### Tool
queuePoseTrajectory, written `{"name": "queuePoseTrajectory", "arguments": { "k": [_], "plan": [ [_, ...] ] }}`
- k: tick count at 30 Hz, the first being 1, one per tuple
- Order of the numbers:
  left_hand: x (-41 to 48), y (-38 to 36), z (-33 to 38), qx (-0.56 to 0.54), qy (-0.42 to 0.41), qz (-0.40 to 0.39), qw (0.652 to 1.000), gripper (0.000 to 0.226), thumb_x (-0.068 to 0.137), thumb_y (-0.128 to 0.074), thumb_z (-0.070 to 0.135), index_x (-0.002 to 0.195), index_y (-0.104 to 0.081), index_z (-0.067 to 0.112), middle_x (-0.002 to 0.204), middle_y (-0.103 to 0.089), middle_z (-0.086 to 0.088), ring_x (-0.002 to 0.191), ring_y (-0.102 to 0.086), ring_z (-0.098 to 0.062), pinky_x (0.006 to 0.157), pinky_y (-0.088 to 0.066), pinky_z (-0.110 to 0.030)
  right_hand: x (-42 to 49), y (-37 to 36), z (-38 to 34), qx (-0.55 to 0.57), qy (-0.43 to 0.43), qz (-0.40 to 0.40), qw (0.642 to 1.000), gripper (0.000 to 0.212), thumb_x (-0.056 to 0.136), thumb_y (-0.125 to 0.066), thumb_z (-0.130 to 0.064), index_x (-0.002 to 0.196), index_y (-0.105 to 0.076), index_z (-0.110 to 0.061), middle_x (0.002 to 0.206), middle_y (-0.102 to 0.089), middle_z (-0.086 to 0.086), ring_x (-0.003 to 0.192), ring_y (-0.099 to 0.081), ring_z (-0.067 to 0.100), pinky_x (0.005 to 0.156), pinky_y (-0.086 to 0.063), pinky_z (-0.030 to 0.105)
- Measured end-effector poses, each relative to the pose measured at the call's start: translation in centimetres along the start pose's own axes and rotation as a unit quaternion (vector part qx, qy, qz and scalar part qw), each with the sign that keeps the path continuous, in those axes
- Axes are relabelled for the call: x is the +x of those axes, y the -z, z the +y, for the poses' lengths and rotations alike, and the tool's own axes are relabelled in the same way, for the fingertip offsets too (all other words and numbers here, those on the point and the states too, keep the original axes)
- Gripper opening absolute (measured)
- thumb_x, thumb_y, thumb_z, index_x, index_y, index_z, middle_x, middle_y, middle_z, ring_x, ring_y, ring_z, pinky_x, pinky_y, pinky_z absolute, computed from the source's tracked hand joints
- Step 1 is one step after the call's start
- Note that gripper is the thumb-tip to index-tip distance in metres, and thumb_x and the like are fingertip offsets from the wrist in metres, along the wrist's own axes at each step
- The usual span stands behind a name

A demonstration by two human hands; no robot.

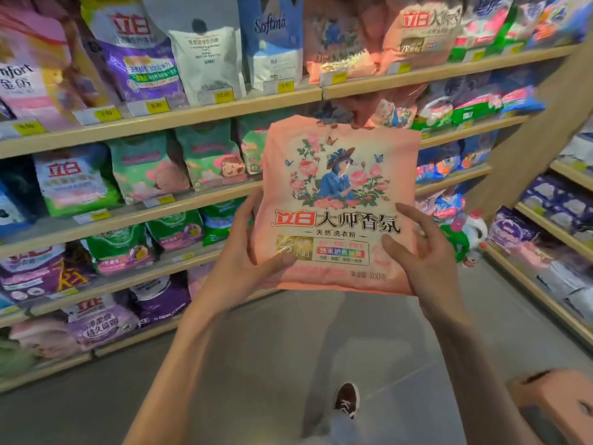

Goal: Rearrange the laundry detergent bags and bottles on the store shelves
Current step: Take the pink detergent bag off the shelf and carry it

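I hold a pink detergent bag [340, 200] upright in front of me, printed with roses and a figure in blue. My left hand [247, 255] grips its lower left edge, thumb across the front. My right hand [420, 252] grips the lower right edge, thumb on the front. The bag hangs in the air in front of the shelves [199, 114], at the height of the second and third boards. More pink bags of the same kind [417, 33] stand on the top shelf at the upper right.
Wooden shelves full of purple, green, white and blue detergent bags run along the left and back. A second shelf unit [545, 226] stands on the right. A pink stool [558, 403] is at the lower right, my shoe [346, 399] on the grey floor.
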State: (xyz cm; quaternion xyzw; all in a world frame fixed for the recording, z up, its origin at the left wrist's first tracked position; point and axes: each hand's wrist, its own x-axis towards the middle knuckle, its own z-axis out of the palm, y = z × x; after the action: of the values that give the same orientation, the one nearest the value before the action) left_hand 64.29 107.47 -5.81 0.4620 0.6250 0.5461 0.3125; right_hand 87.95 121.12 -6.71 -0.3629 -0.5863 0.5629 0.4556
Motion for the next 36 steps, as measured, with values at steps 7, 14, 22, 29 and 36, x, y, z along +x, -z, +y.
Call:
{"name": "queuePoseTrajectory", "arguments": {
  "k": [7, 14, 22, 29, 36],
  "plan": [
    [10.8, -4.9, -1.7, 0.04, -0.05, 0.047, 0.997, 0.073, 0.08, -0.083, 0.029, 0.143, -0.047, 0.035, 0.146, -0.048, 0.019, 0.134, -0.05, -0.007, 0.11, -0.046, -0.044, 12.1, 4.8, 0.1, -0.08, 0.024, -0.103, 0.991, 0.061, 0.085, -0.072, 0.002, 0.136, -0.051, -0.024, 0.122, -0.068, -0.007, 0.113, -0.065, 0.008, 0.084, -0.058, 0.028],
    [19.9, -8.6, -1.9, 0.012, -0.042, 0.101, 0.994, 0.068, 0.082, -0.081, 0.01, 0.14, -0.051, 0.028, 0.14, -0.056, 0.012, 0.126, -0.057, -0.006, 0.106, -0.05, -0.037, 23.1, 7.2, -0.1, -0.163, 0.02, -0.219, 0.962, 0.085, 0.075, -0.083, -0.001, 0.14, -0.042, -0.037, 0.133, -0.054, -0.02, 0.119, -0.058, -0.001, 0.096, -0.055, 0.032],
    [28.1, -9.5, -1.0, 0.036, -0.041, 0.104, 0.993, 0.075, 0.082, -0.081, 0.015, 0.145, -0.043, 0.031, 0.141, -0.053, 0.026, 0.136, -0.052, -0.016, 0.109, -0.045, -0.055, 32.9, 8.0, 0.6, -0.16, 0.041, -0.267, 0.949, 0.088, 0.074, -0.084, -0.001, 0.144, -0.04, -0.03, 0.123, -0.052, -0.04, 0.117, -0.055, -0.009, 0.1, -0.051, 0.024],
    [35.4, -10.6, -0.3, 0.03, -0.042, 0.12, 0.991, 0.083, 0.075, -0.084, 0.025, 0.143, -0.04, 0.048, 0.147, -0.049, 0.018, 0.129, -0.057, -0.028, 0.093, -0.054, -0.058, 43.5, 8.6, 0.9, -0.138, 0.103, -0.296, 0.94, 0.082, 0.074, -0.083, 0.001, 0.14, -0.043, -0.027, 0.131, -0.048, -0.024, 0.112, -0.054, -0.016, 0.086, -0.046, 0.006],
    [44.0, -12.8, 1.3, 0.002, -0.064, 0.209, 0.976, 0.08, 0.08, -0.082, 0.005, 0.142, -0.045, 0.038, 0.144, -0.051, 0.015, 0.116, -0.066, -0.023, 0.079, -0.062, -0.048, 55.5, 8.2, 0.1, -0.175, 0.181, -0.325, 0.912, 0.083, 0.072, -0.087, -0.009, 0.139, -0.044, -0.032, 0.133, -0.047, -0.027, 0.117, -0.048, -0.019, 0.093, -0.038, 0.003]
  ]
}}
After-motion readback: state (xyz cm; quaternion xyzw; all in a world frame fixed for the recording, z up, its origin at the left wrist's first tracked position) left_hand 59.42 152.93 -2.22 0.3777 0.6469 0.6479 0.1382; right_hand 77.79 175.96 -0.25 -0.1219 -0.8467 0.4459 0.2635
